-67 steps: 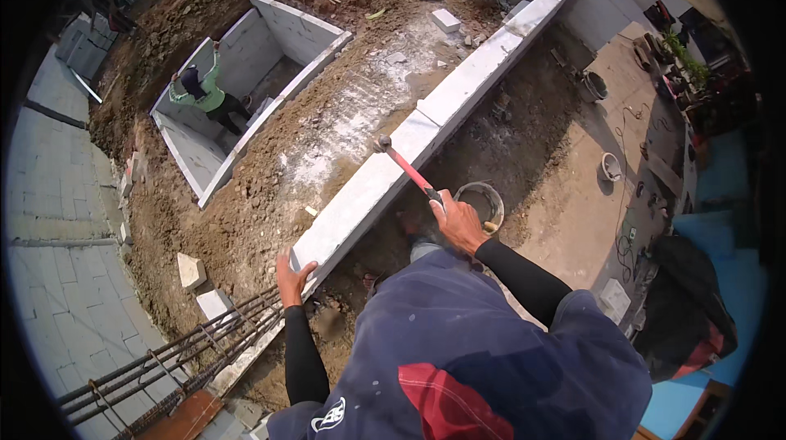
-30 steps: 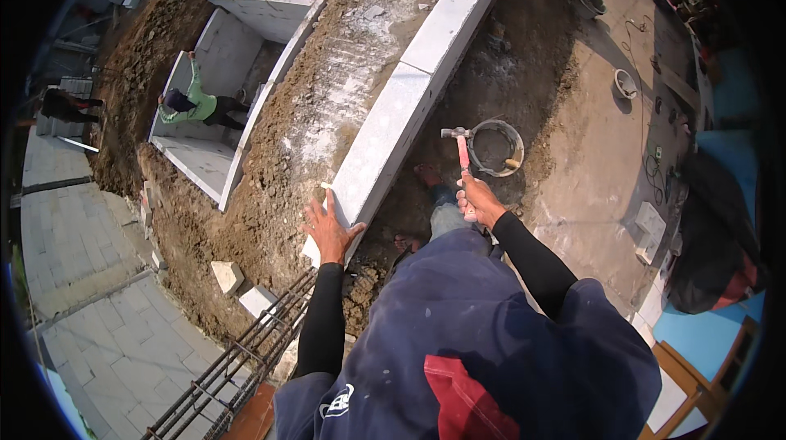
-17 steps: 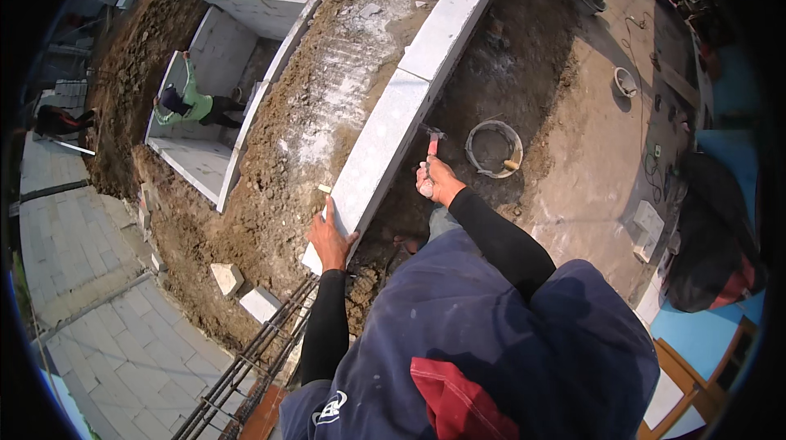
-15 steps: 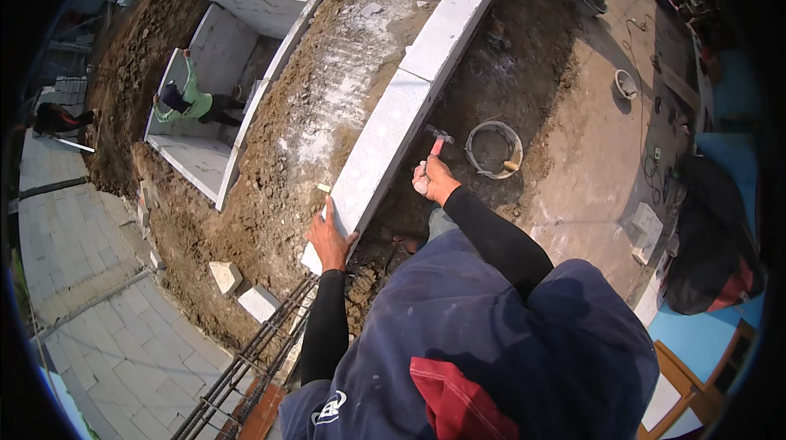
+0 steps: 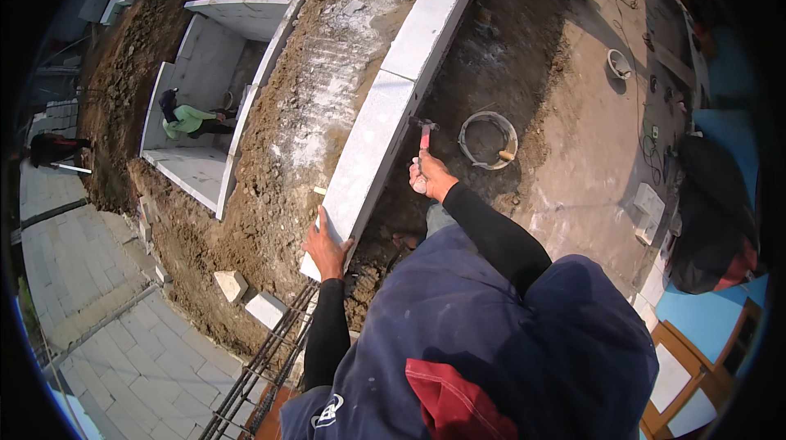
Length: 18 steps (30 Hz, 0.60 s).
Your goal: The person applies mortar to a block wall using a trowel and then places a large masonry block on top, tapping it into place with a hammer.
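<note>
My right hand point(image 5: 432, 178) grips a hammer with a red handle point(image 5: 425, 140) and a dark metal head. The hammer is beside the side face of a low wall of pale lightweight blocks point(image 5: 368, 141); I cannot tell whether its head touches the blocks. My left hand point(image 5: 327, 252) lies over the near end of the wall's top, fingers stretched out and thumb spread toward the right side. A small pale piece point(image 5: 319, 190) sits beside the wall, just beyond my left fingertips.
Right of the wall stands a round bucket point(image 5: 488, 140) holding a tool with a light handle. Another bucket point(image 5: 618, 65) is farther right. Steel rebar point(image 5: 260, 366) lies at lower left, near loose blocks point(image 5: 265, 309). A person in green point(image 5: 192, 119) works inside a block-lined pit.
The hammer has swung a little left, closer to the wall's side. My left hand stays on the block. In the pit, the person has drawn their arms in from the wall.
</note>
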Each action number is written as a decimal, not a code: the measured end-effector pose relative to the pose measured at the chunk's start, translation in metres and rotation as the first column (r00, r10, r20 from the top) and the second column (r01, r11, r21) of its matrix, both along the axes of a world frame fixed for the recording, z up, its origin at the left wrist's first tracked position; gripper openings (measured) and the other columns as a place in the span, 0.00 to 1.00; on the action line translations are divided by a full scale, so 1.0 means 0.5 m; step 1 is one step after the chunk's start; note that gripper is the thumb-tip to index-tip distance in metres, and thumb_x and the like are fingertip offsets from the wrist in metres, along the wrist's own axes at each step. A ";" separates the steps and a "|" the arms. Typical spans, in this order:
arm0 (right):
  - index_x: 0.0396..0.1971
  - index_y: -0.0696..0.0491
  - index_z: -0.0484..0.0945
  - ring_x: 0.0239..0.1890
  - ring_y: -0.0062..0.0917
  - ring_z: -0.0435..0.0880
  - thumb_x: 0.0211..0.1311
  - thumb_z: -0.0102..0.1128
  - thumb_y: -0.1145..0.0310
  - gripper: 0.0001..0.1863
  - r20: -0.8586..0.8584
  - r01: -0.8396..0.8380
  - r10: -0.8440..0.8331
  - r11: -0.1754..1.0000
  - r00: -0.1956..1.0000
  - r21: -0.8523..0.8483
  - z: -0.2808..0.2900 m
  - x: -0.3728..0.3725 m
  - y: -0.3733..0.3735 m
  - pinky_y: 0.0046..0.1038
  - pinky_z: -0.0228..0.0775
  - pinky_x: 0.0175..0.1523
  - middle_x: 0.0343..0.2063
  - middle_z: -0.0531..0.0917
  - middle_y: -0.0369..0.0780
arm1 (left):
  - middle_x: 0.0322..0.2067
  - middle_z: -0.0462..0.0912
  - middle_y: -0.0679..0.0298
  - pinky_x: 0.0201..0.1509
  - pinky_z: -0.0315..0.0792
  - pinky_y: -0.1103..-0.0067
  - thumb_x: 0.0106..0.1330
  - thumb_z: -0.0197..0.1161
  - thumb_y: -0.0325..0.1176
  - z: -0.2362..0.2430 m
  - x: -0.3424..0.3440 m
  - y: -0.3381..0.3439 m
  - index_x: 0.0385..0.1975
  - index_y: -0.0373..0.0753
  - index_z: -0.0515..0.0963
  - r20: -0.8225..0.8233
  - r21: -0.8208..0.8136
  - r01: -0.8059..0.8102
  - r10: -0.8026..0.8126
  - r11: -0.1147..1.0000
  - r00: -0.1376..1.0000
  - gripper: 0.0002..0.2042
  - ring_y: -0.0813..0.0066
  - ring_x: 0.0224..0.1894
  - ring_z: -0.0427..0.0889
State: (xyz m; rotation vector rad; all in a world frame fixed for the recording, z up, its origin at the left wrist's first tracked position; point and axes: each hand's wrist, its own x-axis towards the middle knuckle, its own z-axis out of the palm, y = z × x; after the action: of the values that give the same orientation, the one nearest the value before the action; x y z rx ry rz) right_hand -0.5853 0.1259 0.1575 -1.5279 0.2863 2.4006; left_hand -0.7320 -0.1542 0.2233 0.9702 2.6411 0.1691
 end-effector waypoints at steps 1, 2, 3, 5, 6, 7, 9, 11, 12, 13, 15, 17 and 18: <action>0.34 0.51 0.63 0.12 0.21 0.63 0.78 0.42 0.51 0.19 0.018 0.025 -0.026 0.999 1.000 0.035 -0.001 -0.005 -0.005 0.26 0.56 0.16 0.15 0.65 0.36 | 0.59 0.72 0.45 0.63 0.58 0.49 0.34 0.87 0.38 -0.002 0.000 0.000 0.76 0.56 0.52 -0.003 -0.005 0.004 -0.004 1.000 1.000 0.64 0.47 0.62 0.71; 0.35 0.51 0.63 0.12 0.22 0.64 0.78 0.42 0.51 0.18 0.055 0.047 -0.049 0.998 0.997 0.042 -0.004 -0.018 -0.005 0.27 0.57 0.16 0.15 0.65 0.37 | 0.59 0.72 0.45 0.64 0.58 0.49 0.34 0.87 0.38 -0.002 -0.003 0.004 0.76 0.56 0.51 -0.009 -0.007 0.011 -0.011 1.000 1.000 0.64 0.47 0.62 0.71; 0.34 0.51 0.64 0.13 0.20 0.64 0.78 0.42 0.51 0.18 0.000 0.007 -0.007 1.000 1.000 0.025 -0.004 -0.016 -0.004 0.26 0.57 0.16 0.16 0.66 0.35 | 0.59 0.72 0.45 0.64 0.57 0.49 0.34 0.87 0.38 -0.001 -0.003 0.006 0.76 0.56 0.51 -0.011 -0.004 0.014 -0.014 1.000 1.000 0.64 0.47 0.62 0.71; 0.32 0.49 0.65 0.14 0.18 0.64 0.78 0.44 0.50 0.19 -0.115 -0.082 0.082 0.997 0.990 0.001 -0.004 -0.015 -0.003 0.23 0.57 0.16 0.18 0.66 0.33 | 0.59 0.72 0.45 0.65 0.56 0.48 0.35 0.87 0.38 0.001 -0.001 0.004 0.77 0.56 0.50 -0.016 0.003 0.014 -0.013 1.000 1.000 0.64 0.46 0.62 0.71; 0.31 0.49 0.65 0.14 0.19 0.64 0.78 0.43 0.50 0.19 -0.039 -0.038 0.037 0.999 0.999 -0.025 -0.002 -0.012 -0.004 0.23 0.57 0.16 0.17 0.66 0.34 | 0.59 0.72 0.45 0.65 0.56 0.47 0.35 0.87 0.38 0.002 -0.003 0.003 0.77 0.57 0.50 -0.021 -0.001 0.014 -0.014 1.000 1.000 0.64 0.46 0.62 0.71; 0.31 0.49 0.65 0.14 0.19 0.64 0.78 0.43 0.50 0.19 -0.003 -0.038 0.038 0.999 0.999 0.015 -0.001 -0.015 -0.008 0.23 0.57 0.16 0.17 0.66 0.34 | 0.59 0.72 0.45 0.65 0.56 0.46 0.35 0.86 0.38 0.002 -0.004 0.001 0.77 0.57 0.50 -0.026 -0.004 0.014 -0.014 1.000 1.000 0.64 0.46 0.62 0.71; 0.32 0.50 0.64 0.14 0.19 0.64 0.78 0.43 0.50 0.19 0.074 -0.041 0.035 0.995 0.997 0.089 0.003 -0.018 -0.020 0.23 0.58 0.16 0.17 0.66 0.34 | 0.60 0.71 0.44 0.65 0.55 0.43 0.36 0.86 0.37 0.008 0.002 0.000 0.77 0.58 0.50 -0.005 -0.009 0.003 -0.003 1.000 1.000 0.63 0.45 0.62 0.70; 0.32 0.50 0.64 0.14 0.19 0.65 0.78 0.44 0.51 0.18 0.010 0.011 -0.012 1.000 1.000 0.022 -0.001 -0.020 -0.021 0.23 0.59 0.17 0.17 0.67 0.34 | 0.61 0.71 0.42 0.67 0.54 0.38 0.37 0.85 0.37 0.008 0.000 0.008 0.76 0.60 0.51 0.039 -0.001 -0.016 0.016 1.000 0.999 0.62 0.42 0.64 0.69; 0.32 0.50 0.64 0.14 0.19 0.65 0.78 0.44 0.51 0.18 0.001 -0.019 0.019 0.999 1.000 0.036 -0.006 -0.016 -0.022 0.23 0.59 0.17 0.17 0.67 0.34 | 0.61 0.71 0.42 0.67 0.54 0.38 0.37 0.85 0.37 0.008 -0.001 0.010 0.76 0.60 0.51 0.040 -0.005 -0.011 0.011 1.000 0.999 0.62 0.42 0.64 0.69; 0.32 0.50 0.64 0.14 0.19 0.65 0.78 0.44 0.51 0.18 -0.007 -0.050 0.050 0.998 0.999 0.050 -0.010 -0.008 -0.023 0.23 0.58 0.17 0.17 0.67 0.34 | 0.61 0.70 0.43 0.67 0.54 0.38 0.37 0.85 0.37 0.008 0.000 0.012 0.76 0.60 0.51 0.042 -0.009 -0.004 0.004 1.000 0.999 0.62 0.42 0.64 0.69; 0.34 0.50 0.65 0.15 0.18 0.66 0.78 0.45 0.51 0.18 0.005 -0.080 0.079 0.993 0.997 0.090 0.006 -0.008 -0.037 0.22 0.58 0.17 0.18 0.68 0.34 | 0.61 0.70 0.44 0.66 0.53 0.37 0.37 0.85 0.37 0.004 0.000 -0.004 0.76 0.60 0.50 0.024 -0.016 -0.010 0.011 1.000 1.000 0.63 0.43 0.64 0.69; 0.35 0.50 0.65 0.15 0.18 0.66 0.78 0.45 0.51 0.17 -0.052 -0.064 0.065 0.998 0.997 0.022 0.011 -0.013 -0.044 0.22 0.58 0.17 0.19 0.68 0.34 | 0.61 0.70 0.46 0.65 0.51 0.36 0.36 0.86 0.37 -0.005 0.000 -0.001 0.77 0.59 0.49 0.003 -0.003 -0.007 0.007 1.000 1.000 0.64 0.45 0.63 0.70; 0.38 0.49 0.65 0.16 0.17 0.67 0.77 0.46 0.50 0.17 -0.067 -0.130 0.134 0.990 0.989 0.060 0.010 0.008 -0.037 0.22 0.60 0.18 0.19 0.69 0.33 | 0.62 0.69 0.46 0.66 0.50 0.35 0.36 0.86 0.36 -0.006 -0.001 0.003 0.77 0.59 0.49 0.024 0.004 -0.011 0.011 1.000 1.000 0.64 0.45 0.64 0.69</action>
State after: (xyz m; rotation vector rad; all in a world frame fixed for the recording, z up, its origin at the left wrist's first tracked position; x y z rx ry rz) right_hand -0.5812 0.1075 0.1623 -1.4825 0.1358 2.5457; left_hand -0.7325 -0.1530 0.2201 0.9491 2.6259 0.1869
